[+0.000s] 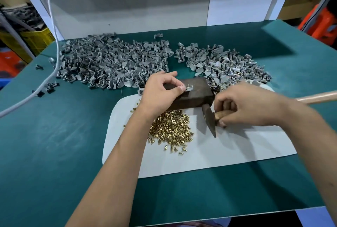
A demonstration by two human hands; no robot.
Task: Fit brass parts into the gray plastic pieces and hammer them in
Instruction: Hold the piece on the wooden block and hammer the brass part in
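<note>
My left hand (160, 92) pinches a small gray plastic piece (189, 87) on top of a dark metal block (197, 93). My right hand (248, 106) grips the wooden handle (221, 114) of a hammer just behind its dark head (209, 120), which points down at the white mat (237, 150). A heap of brass parts (171, 128) lies on the mat in front of the block. A large pile of gray plastic pieces (113, 62) lies behind on the left, and a second pile (224, 62) on the right.
A green table (54, 135) carries everything. A white cable (54, 57) hangs down at the left and runs off the table's edge. A white backboard (136, 8) stands behind the piles. A few stray dark pieces (49, 85) lie at the far left.
</note>
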